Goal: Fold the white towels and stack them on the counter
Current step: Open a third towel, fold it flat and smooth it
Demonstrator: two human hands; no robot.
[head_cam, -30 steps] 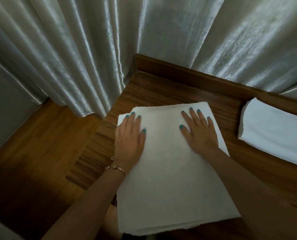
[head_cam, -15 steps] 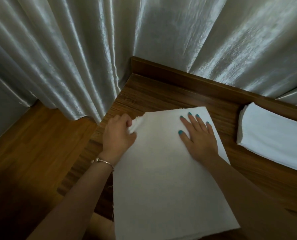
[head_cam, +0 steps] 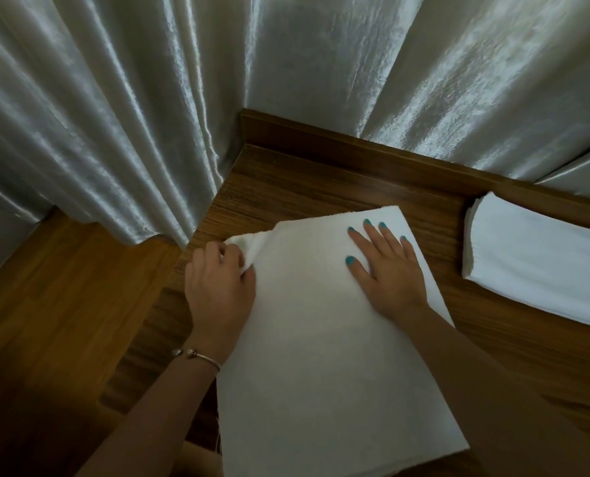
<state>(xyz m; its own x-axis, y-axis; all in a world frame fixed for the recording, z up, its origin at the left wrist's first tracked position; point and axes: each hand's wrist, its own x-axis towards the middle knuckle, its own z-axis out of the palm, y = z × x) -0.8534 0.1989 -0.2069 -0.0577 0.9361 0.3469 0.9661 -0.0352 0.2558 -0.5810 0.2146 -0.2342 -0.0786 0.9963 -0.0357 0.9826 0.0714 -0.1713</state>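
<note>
A white towel (head_cam: 321, 356) lies folded in a long strip on the wooden counter (head_cam: 304, 180), its near end hanging over the front edge. My left hand (head_cam: 218, 284) grips the towel's far left corner, which is bunched and lifted slightly off the wood. My right hand (head_cam: 386, 266) lies flat on the towel's far right part, fingers spread. A second white towel (head_cam: 541, 266), folded, rests on the counter at the right, apart from the first.
Shiny pale curtains (head_cam: 286, 63) hang behind the counter's raised back ledge (head_cam: 355, 146) and down its left side. A wooden floor (head_cam: 46, 321) lies below to the left of the counter's left edge.
My left hand went from lying flat on the towel to gripping its far left corner and lifting it. My right hand stayed pressed flat on the towel.
</note>
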